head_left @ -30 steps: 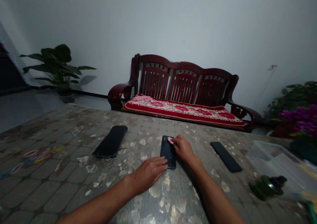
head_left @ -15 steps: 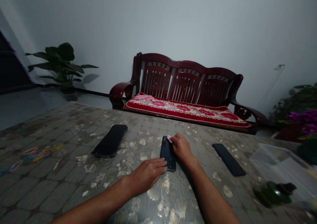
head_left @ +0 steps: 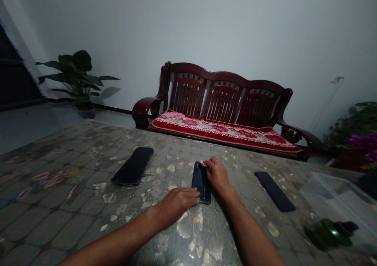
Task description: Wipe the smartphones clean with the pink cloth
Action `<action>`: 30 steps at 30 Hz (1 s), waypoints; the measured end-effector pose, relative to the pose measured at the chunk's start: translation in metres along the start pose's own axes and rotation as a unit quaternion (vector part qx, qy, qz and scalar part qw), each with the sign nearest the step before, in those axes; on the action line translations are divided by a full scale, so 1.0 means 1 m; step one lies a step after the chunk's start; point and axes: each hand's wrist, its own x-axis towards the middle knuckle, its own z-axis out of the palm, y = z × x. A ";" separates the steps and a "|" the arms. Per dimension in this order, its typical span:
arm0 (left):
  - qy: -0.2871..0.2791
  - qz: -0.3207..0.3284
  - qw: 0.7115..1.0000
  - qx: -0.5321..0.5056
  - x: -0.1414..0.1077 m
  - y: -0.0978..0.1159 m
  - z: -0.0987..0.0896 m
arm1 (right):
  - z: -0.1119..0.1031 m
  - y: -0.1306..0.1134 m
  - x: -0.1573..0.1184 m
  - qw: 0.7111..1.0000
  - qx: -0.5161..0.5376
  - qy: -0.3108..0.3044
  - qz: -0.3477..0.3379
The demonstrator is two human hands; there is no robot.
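Note:
A dark smartphone (head_left: 200, 179) lies back up on the patterned table, its camera block toward me. My left hand (head_left: 180, 202) holds the phone at its lower left edge, fingers together and resting on it; the thumb is hidden. My right hand (head_left: 217, 176) is closed in a pinch at the phone's upper right side. A small pink cloth (head_left: 202, 163) pokes out of its fingertips and touches the phone's far end. Most of the cloth is hidden in the hand.
Left on the table (head_left: 88, 223) are another phone (head_left: 134, 167) and several coloured rubber bands (head_left: 50, 181). On the right lie a dark flat case (head_left: 274, 191), a green bottle (head_left: 328, 234) and a clear plastic box (head_left: 338, 195). A wooden bench (head_left: 218, 85) stands beyond.
The view has shifted slightly, so everything sits a little further right. Both hands keep about the same place on the phone, with the pink cloth still at its far end.

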 end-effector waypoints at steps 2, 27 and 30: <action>0.005 0.002 1.000 0.005 0.000 0.000 -0.001 | 0.000 -0.003 -0.001 1.000 0.005 -0.007 -0.021; 0.008 0.004 1.000 0.005 -0.002 0.001 -0.001 | 0.002 0.001 -0.005 0.996 0.057 -0.020 -0.067; 0.006 0.004 1.000 0.002 -0.003 -0.001 0.002 | 0.004 0.004 -0.003 1.000 0.026 0.010 -0.012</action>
